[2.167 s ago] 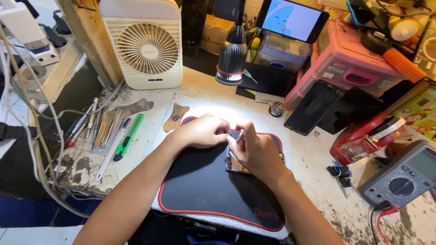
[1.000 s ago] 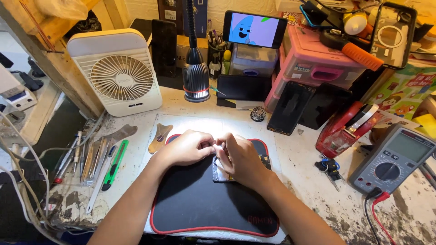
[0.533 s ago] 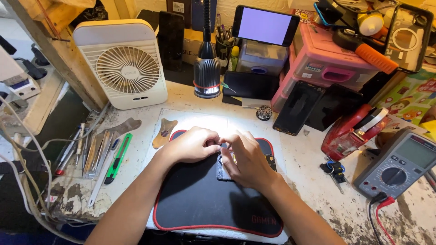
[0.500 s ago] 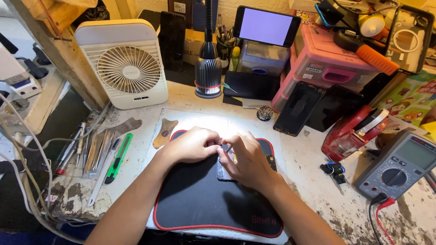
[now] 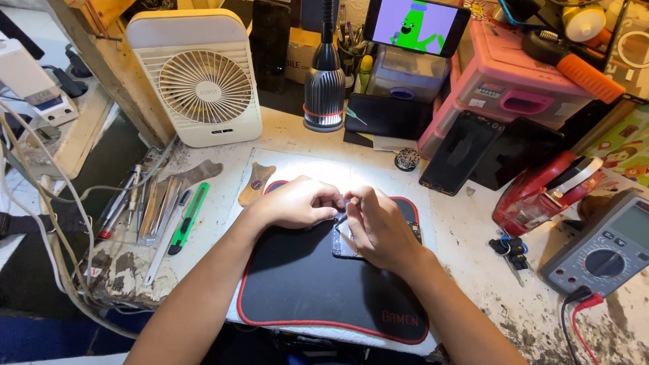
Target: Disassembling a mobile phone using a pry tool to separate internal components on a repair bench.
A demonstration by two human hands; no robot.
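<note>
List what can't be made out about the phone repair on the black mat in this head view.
- Phone: mostly covered by the right hand and left hand; its state is unclear.
- Whatever the fingertips pinch: too small, washed out by the lamp glare.
- Multimeter: cut off by the right edge.
- Tools left of the mat: overlapping, kinds uncertain.

Both hands meet over a small phone (image 5: 343, 242) on a black red-edged mat (image 5: 318, 290); left hand (image 5: 297, 201) and right hand (image 5: 378, 226) touch it; white fan (image 5: 203, 81) at eleven o'clock; multimeter (image 5: 602, 250) at three o'clock.
</note>
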